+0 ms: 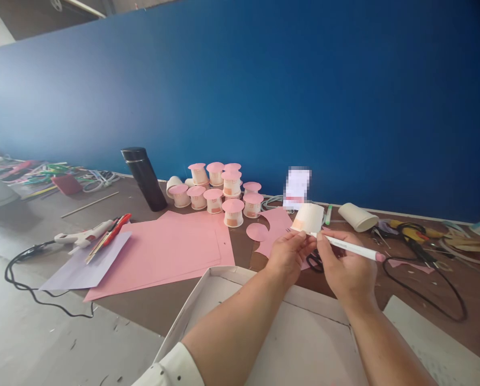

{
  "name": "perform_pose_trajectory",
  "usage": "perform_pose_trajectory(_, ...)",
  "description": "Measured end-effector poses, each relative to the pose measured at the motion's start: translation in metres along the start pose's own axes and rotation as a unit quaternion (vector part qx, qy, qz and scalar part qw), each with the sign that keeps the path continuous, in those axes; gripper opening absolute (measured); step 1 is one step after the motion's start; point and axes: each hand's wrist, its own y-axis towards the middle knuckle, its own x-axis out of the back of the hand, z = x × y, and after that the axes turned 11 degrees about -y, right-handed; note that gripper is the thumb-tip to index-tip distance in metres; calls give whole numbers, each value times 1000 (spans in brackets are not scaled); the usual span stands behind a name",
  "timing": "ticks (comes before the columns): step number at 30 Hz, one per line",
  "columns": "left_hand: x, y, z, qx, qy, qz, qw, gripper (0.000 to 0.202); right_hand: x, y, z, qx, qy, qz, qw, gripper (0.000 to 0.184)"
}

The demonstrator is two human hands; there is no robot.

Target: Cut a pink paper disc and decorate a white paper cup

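My left hand [288, 252] holds a white paper cup [311, 216] by its rim, upside down, with an orange-coloured patch on its left side. In my right hand [350, 265] is a white marker pen [354, 247] with a pink end pointing right. The pen's tip meets the lower part of the cup, partly hidden by my fingers. Behind my left hand lie a cut sheet of pink paper [278, 220] and a pink paper circle [257, 232]. Several upturned paper cups with pink disc tops [233, 212] stand stacked to the left.
A shallow white box lid [304, 332] lies under my forearms. Left are large pink sheets [175, 246], a glue gun [87, 234], a red-handled cutter [113, 230] and a black flask [145, 179]. Right are a lying paper cup [357, 216], a green marker [329, 214] and a black cable [460, 300].
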Motion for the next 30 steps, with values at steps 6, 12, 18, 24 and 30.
perform_pose_trajectory(6, 1, 1, 0, -4, 3, -2, 1000, 6, 1, 0, 0, -2, -9, -4, 1000, 21)
perform_pose_trajectory(12, 2, 1, 0, -2, 13, -3, 1000, 8, 1, 0, 0, 4, -14, -2, 1000, 21)
perform_pose_trajectory(18, 1, 0, 0, -3, 19, -7, 1000, 11, 1, 0, -1, 7, -21, -3, 1000, 21)
perform_pose_trajectory(24, 2, 1, 1, -11, 23, 5, 1000, 13, 0, 0, 0, 11, -26, -4, 1000, 20)
perform_pose_trajectory(30, 2, 0, 2, -9, 26, 15, 1000, 16, 1, 1, 0, 7, -22, -5, 1000, 24)
